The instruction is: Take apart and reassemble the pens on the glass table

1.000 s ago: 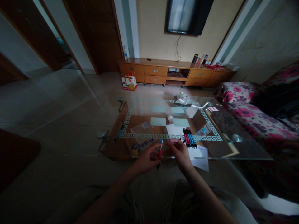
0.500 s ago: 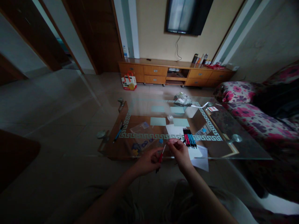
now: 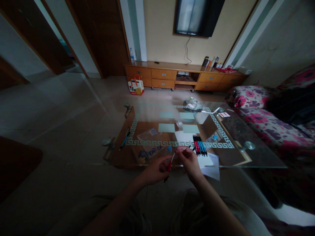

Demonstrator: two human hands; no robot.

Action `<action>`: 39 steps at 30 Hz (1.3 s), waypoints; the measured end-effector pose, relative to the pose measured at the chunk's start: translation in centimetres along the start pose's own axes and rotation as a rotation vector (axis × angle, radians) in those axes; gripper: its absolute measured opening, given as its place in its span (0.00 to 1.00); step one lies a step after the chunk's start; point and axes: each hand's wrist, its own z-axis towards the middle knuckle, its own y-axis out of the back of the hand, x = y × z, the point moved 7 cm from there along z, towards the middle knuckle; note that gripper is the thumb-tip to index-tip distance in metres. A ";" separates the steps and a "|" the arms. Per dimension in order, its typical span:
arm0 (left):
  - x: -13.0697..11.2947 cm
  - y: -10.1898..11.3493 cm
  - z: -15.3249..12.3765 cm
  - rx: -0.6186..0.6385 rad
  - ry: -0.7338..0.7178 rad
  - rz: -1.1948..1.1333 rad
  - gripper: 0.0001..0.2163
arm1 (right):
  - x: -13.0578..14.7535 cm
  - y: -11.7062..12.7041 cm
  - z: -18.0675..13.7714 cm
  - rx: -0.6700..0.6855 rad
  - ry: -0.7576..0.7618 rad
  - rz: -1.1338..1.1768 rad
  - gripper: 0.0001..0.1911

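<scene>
My left hand is closed around a red pen barrel, held tilted above the near edge of the glass table. From the barrel's upper end sticks a thin pale pen refill. My right hand pinches at the tip of that refill with thumb and forefinger; the fingertips hide the very end. Just beyond the right hand, a row of several red and blue pens with black ends lies on white paper. Small dark pen parts lie beside the row.
The glass table carries a blue pen at its left, a clear plastic bag, a crumpled plastic bag at the far side and a red-white card. A flowered sofa stands to the right.
Almost nothing differs. Both hands keep their hold on the pen, with only a very slight shift of the fingers.
</scene>
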 end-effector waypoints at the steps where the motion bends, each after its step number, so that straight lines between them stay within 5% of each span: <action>1: 0.0 0.0 0.0 0.000 -0.001 0.002 0.33 | 0.0 0.0 0.0 0.002 -0.002 -0.001 0.19; 39: 0.2 0.0 0.0 -0.007 0.035 0.001 0.33 | -0.8 -0.2 0.2 0.034 -0.042 -0.037 0.21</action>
